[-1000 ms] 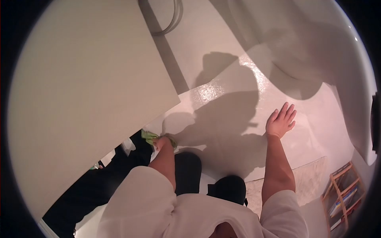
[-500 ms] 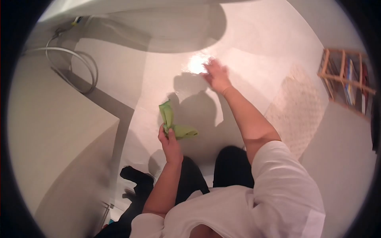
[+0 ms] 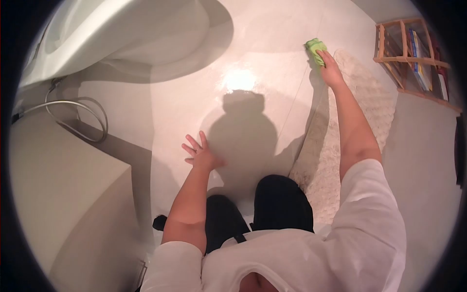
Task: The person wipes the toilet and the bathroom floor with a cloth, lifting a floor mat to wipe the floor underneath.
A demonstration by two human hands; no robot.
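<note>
A bunched green cloth (image 3: pixel 316 50) is in my right hand (image 3: pixel 331 69), which reaches far forward and right, close to the edge of the cream rug. The fingers press over the cloth at floor level. My left hand (image 3: pixel 201 154) is spread with fingers apart, holding nothing, over or on the pale floor (image 3: pixel 185 109); whether it touches the floor I cannot tell. My shadow falls on the floor between the two hands.
A white toilet (image 3: pixel 141 39) stands at the upper left, a hose (image 3: pixel 99 114) curling below it. A pale cabinet (image 3: pixel 73 170) fills the left side. The textured rug (image 3: pixel 362 97) lies at right, beside a wooden rack (image 3: pixel 412 61) holding books or magazines.
The green cloth has passed from my left hand to my right, which has moved rightward with it. My left hand has opened. The view has shifted, showing more of the toilet.
</note>
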